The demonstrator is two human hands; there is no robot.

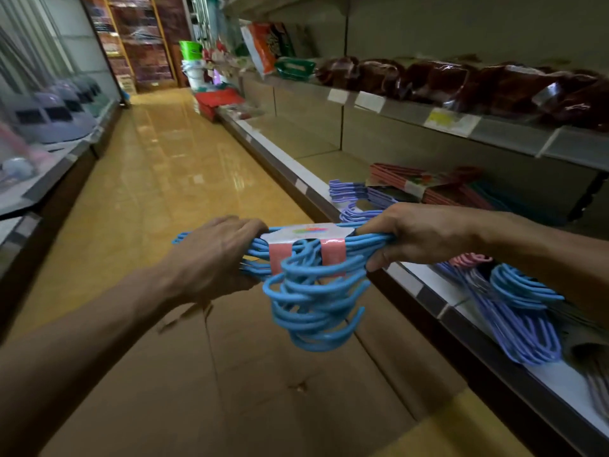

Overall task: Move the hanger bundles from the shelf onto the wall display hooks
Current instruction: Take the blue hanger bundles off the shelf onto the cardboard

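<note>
Blue hanger bundle (pixel 309 278) gripped between left hand (pixel 217 258), right hand (pixel 412 235).

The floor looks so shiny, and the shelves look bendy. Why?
Head view: ceiling lights bounce off the glossy yellow floor as white glare. The wide-angle lens bows the shelf edge and stretches the arms. The aisle's far end is blurry, while the blue hanger bundle between both hands stays fairly sharp.

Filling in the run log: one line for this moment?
phase: carrying | left hand: grips blue hanger bundle | right hand: grips same | more bundles on shelf
</note>
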